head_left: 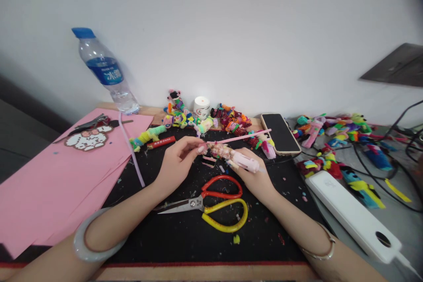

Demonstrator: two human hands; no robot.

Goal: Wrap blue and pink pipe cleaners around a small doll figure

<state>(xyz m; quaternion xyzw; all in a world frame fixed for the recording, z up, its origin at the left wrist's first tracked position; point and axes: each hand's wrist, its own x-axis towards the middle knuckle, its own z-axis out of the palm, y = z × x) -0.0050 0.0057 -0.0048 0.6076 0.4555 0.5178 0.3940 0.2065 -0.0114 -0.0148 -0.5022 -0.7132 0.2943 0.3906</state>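
My right hand [256, 180] is closed around a pale pink pen [244, 161], its clip end pointing right. Multicoloured fuzzy wrapping covers the pen's other half, towards my left hand [180, 158]. The fingertips of that left hand are pinched together at the wrapped end, on a pink pipe cleaner [244, 136] whose straight length sticks out to the upper right. Below both hands, scissors [198, 204] with one red and one yellow handle loop lie slightly open on the black mat [148, 238].
Pink sheets [42, 185] and a leaning water bottle [105, 70] are at left. Along the wall stand fuzzy figures [178, 110], a white cup [201, 106] and a phone [280, 134]. At right lie more figures [330, 125], cables and a white power strip [353, 216].
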